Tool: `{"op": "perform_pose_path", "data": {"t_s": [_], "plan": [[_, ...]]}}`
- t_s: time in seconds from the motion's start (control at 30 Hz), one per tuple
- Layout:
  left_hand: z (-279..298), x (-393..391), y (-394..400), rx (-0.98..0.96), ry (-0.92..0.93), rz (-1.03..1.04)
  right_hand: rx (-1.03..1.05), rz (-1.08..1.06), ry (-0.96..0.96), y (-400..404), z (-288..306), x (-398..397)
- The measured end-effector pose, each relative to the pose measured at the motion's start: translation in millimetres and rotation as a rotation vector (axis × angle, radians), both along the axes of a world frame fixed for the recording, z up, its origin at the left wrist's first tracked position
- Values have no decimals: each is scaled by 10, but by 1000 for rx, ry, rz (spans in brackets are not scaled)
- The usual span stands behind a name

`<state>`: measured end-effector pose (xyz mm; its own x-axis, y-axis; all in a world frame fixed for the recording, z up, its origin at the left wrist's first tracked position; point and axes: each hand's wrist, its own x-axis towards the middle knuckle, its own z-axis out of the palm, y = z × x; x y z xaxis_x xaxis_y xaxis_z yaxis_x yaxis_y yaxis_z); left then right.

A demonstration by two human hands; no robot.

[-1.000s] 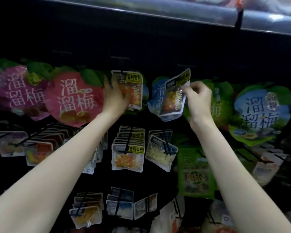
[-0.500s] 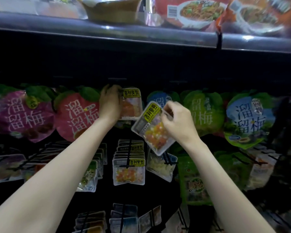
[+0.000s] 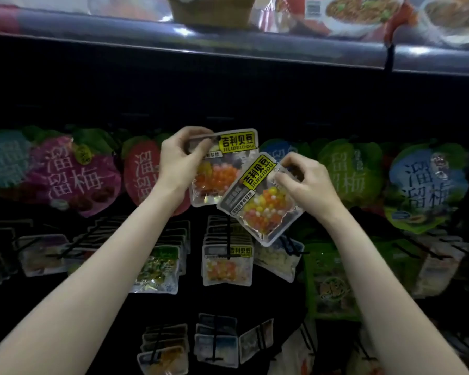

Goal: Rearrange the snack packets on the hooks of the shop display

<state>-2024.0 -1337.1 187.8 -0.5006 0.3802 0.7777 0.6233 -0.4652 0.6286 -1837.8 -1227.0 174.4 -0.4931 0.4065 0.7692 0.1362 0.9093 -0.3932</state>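
Both held packets (image 3: pixel 260 201) read 吉利贝豆 JILIBEIDOU; round pouches (image 3: pixel 73 174) 溜溜梅.

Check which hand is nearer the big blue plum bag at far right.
Right. The right hand pinches a tilted bean packet, left of the blue plum bag; the left hand is farther left.

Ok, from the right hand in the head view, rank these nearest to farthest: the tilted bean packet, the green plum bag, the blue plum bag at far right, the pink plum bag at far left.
1. Tilted bean packet: held in the right hand.
2. Green plum bag: just right of the hand.
3. Blue plum bag: far right.
4. Pink plum bag: far left, beyond the left hand.
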Motion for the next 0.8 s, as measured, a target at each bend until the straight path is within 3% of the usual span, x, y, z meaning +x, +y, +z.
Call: {"op": "perform_pose_path", "data": {"t_s": [0.1,0.23,0.37,0.5,0.8], "plan": [[45,0,-171,-126,106,-53,-50,44,-72,8,-30,20],[-224,-105,-353,-556,397,40,-220,128,-200,49,-297,100],[-662,-261,-467,-963,310,-137,-256,162,-410,69,-910,146],[-1030,-352,-418,-1071,344,-128,-326,73,-478,78,-1535,-39],[-1465,-481,-352,-1143,284,-138,-558,15,-153,-87,-2053,-468]]}}
